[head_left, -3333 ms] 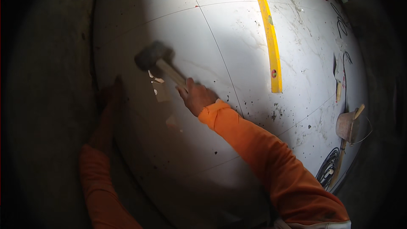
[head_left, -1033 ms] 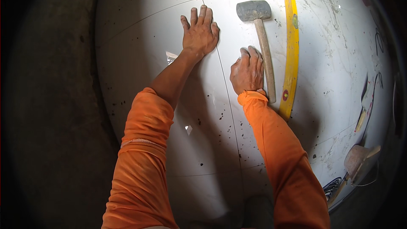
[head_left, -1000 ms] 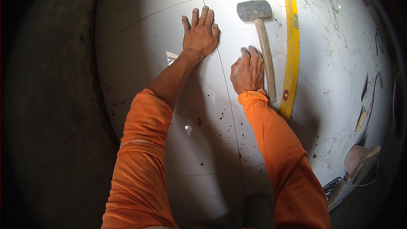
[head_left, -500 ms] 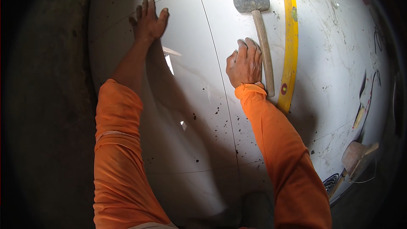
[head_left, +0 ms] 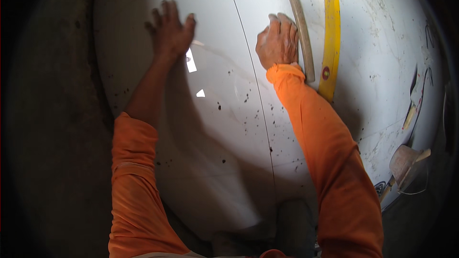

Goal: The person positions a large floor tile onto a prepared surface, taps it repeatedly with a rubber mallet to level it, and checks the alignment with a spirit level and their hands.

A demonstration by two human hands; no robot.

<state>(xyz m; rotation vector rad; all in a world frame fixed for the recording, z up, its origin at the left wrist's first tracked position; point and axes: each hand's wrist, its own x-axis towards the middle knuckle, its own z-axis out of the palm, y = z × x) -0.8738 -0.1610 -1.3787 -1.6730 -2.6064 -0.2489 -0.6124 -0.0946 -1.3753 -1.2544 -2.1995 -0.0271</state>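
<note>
Left hand is open near the floor's left edge; about right hand, beside the mallet, I cannot tell.

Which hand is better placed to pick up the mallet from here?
Probably the right hand: it lies right beside the mallet handle, though whether they touch is hard to tell. The left hand is farther off, spread open on the other side of the tile joint.
</note>
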